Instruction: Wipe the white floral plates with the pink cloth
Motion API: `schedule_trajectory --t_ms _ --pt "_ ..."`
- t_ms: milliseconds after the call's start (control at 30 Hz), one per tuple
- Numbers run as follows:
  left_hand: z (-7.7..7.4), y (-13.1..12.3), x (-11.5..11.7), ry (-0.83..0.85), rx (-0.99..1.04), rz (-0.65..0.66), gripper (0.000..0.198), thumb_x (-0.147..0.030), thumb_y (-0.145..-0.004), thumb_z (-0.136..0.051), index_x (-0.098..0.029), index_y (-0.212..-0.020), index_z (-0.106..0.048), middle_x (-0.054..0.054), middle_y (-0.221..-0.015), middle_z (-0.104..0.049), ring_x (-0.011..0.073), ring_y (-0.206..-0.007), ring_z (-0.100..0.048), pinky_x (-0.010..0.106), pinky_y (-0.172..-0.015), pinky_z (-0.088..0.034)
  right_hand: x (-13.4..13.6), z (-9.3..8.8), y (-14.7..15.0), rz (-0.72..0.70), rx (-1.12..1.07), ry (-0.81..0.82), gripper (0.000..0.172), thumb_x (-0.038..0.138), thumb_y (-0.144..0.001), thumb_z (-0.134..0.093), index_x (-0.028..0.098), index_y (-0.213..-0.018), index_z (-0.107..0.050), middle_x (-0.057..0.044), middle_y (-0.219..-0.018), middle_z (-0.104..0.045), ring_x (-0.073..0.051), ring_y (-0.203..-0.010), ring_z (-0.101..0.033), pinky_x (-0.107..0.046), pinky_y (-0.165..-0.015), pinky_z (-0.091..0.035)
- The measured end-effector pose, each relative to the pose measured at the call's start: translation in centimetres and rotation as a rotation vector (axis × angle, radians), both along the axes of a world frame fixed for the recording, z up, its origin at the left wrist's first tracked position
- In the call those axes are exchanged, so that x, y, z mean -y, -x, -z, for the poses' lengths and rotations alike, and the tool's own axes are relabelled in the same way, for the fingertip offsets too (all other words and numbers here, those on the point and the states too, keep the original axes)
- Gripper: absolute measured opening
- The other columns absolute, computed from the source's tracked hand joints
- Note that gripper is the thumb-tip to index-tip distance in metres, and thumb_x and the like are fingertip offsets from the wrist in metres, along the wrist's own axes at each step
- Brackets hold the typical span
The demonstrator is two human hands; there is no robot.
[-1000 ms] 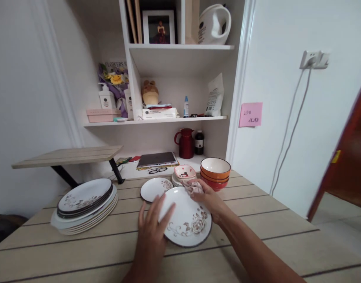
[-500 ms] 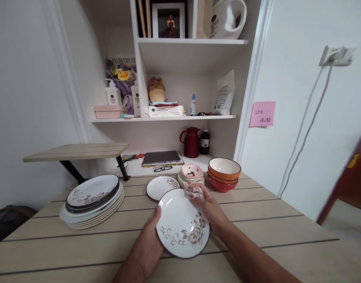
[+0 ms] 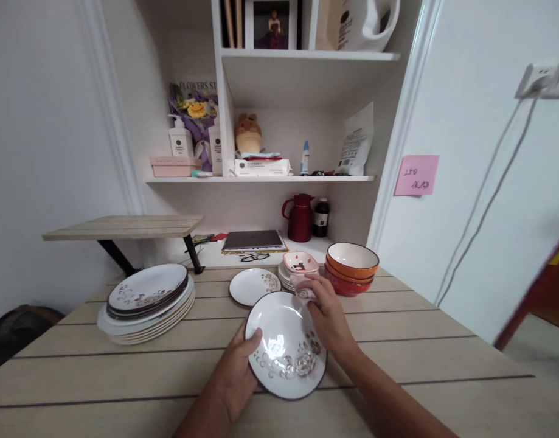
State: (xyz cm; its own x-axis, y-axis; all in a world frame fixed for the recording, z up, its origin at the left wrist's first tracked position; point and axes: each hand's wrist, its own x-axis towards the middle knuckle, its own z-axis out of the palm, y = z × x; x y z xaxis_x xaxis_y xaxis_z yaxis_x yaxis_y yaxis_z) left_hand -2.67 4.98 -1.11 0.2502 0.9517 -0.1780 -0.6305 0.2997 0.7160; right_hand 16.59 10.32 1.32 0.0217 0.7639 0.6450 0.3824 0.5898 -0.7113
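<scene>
A white plate [image 3: 279, 328] with a dark rim and brown flowers is held tilted over the table. My left hand [image 3: 238, 365] grips its left edge, thumb on the face and fingers underneath. In my right hand [image 3: 327, 310] is a bunched pale pink cloth [image 3: 304, 289], close to the plate's upper right rim; I cannot tell whether it touches. Behind lies a second flowered plate [image 3: 252, 287], flat on the table. Beyond the cloth, a small pinkish-white bowl [image 3: 300, 262] sits on a few small white dishes [image 3: 284, 278], partly hidden by the right hand.
At the left stands a tall stack of plates [image 3: 146, 292], near a low wooden riser [image 3: 124, 226]. Orange and red bowls [image 3: 351, 271] are stacked at the right. Farther back are glasses [image 3: 255, 257], a laptop [image 3: 254, 239], a red jug [image 3: 300, 218] and a dark bottle [image 3: 321, 218].
My right hand and the cloth have shifted slightly up and away from the plate's rim. The plate has tilted a little, and my left thumb reaches farther onto its face. The view has shifted slightly.
</scene>
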Motion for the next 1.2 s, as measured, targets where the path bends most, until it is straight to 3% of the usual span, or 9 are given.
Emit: schedule_trajectory --t_ms 100,200,467,567,667,800,900,1067,1200 --pt "-0.3 -0.1 0.4 -0.019 -0.017 -0.005 0.067 -0.028 -0.079 -0.067 -0.022 -0.14 -0.04 0.014 -0.111 -0.07 0.0269 -0.098 -0.067 0.039 -0.086 -0.049 0.5 -0.9 -0.2 0.117 0.047 -0.134 0.034 0.009 -0.075 -0.043 0.026 -0.098 -0.061 -0.007 -0.124 -0.048 -0.025 -0.122 -0.041 -0.045 -0.106 -0.03" --pt "-0.7 -0.3 0.7 -0.011 -0.017 -0.005 0.065 -0.027 -0.079 -0.067 -0.023 -0.139 -0.042 0.013 -0.113 -0.07 0.0256 -0.097 -0.067 0.038 -0.087 -0.048 1.4 -1.5 0.4 0.066 0.111 -0.158 0.036 0.008 -0.077 -0.042 0.026 -0.102 -0.06 -0.008 -0.124 -0.049 -0.023 -0.122 -0.042 -0.043 -0.104 -0.033" --pt "-1.3 -0.7 0.6 -0.003 0.021 -0.077 0.065 -0.015 -0.073 -0.068 -0.019 -0.135 -0.048 0.012 -0.114 -0.07 0.0249 -0.101 -0.066 0.035 -0.09 -0.046 3.6 -1.3 1.8 -0.222 0.784 0.213 0.071 0.031 -0.07 -0.069 0.032 -0.137 -0.045 -0.008 -0.155 -0.025 -0.039 -0.141 -0.011 -0.063 -0.108 -0.009" --pt "-1.2 -0.7 0.6 0.016 0.008 -0.084 0.066 -0.015 -0.072 -0.069 -0.019 -0.135 -0.049 0.012 -0.112 -0.071 0.0253 -0.098 -0.067 0.037 -0.089 -0.047 3.2 -1.2 1.2 -0.269 0.705 0.231 0.076 0.012 -0.075 -0.056 0.03 -0.145 -0.033 -0.01 -0.151 -0.034 -0.032 -0.141 -0.021 -0.056 -0.11 -0.016" --pt "-1.3 -0.6 0.6 0.017 0.012 -0.076 0.067 -0.015 -0.072 -0.069 -0.021 -0.135 -0.048 0.012 -0.114 -0.07 0.0252 -0.095 -0.067 0.037 -0.088 -0.047 2.9 -1.4 0.8 -0.31 0.557 0.193 0.071 0.0 -0.071 -0.047 0.029 -0.136 -0.045 -0.009 -0.141 -0.047 -0.026 -0.132 -0.039 -0.047 -0.106 -0.031" --pt "-1.3 -0.7 0.5 0.012 0.02 -0.079 0.067 -0.015 -0.073 -0.067 -0.023 -0.136 -0.047 0.011 -0.109 -0.072 0.0249 -0.092 -0.068 0.038 -0.087 -0.048 3.1 -2.3 0.8 -0.391 0.469 0.177 0.044 0.003 -0.069 -0.052 0.027 -0.104 -0.066 -0.003 -0.152 -0.031 -0.027 -0.136 -0.034 -0.044 -0.105 -0.035" --pt "-1.2 -0.8 0.4 -0.009 0.018 -0.084 0.067 -0.014 -0.072 -0.068 -0.022 -0.135 -0.048 0.01 -0.101 -0.074 0.0252 -0.091 -0.069 0.037 -0.086 -0.048 3.4 -3.2 0.6 -0.429 0.36 0.217 0.034 0.013 -0.073 -0.062 0.027 -0.103 -0.066 -0.001 -0.155 -0.022 -0.028 -0.138 -0.028 -0.043 -0.103 -0.038" --pt "-1.0 -0.7 0.1 -0.03 0.039 -0.062 0.068 -0.015 -0.07 -0.071 -0.023 -0.134 -0.051 0.01 -0.103 -0.074 0.0248 -0.092 -0.069 0.036 -0.086 -0.049 2.5 -3.4 -0.3 -0.36 0.026 0.269 0.018 0.031 -0.085 -0.054 0.029 -0.097 -0.068 0.001 -0.152 -0.029 -0.028 -0.132 -0.037 -0.037 -0.083 -0.051" --pt "-1.0 -0.7 0.1 -0.021 0.01 -0.07 0.064 -0.017 -0.07 -0.072 -0.021 -0.131 -0.054 0.011 -0.101 -0.075 0.025 -0.091 -0.069 0.035 -0.085 -0.05 1.7 -3.1 -0.8 -0.11 -0.055 0.192 0.016 0.035 -0.08 -0.058 0.027 -0.087 -0.07 -0.006 -0.134 -0.047 -0.028 -0.111 -0.051 -0.034 -0.068 -0.051"
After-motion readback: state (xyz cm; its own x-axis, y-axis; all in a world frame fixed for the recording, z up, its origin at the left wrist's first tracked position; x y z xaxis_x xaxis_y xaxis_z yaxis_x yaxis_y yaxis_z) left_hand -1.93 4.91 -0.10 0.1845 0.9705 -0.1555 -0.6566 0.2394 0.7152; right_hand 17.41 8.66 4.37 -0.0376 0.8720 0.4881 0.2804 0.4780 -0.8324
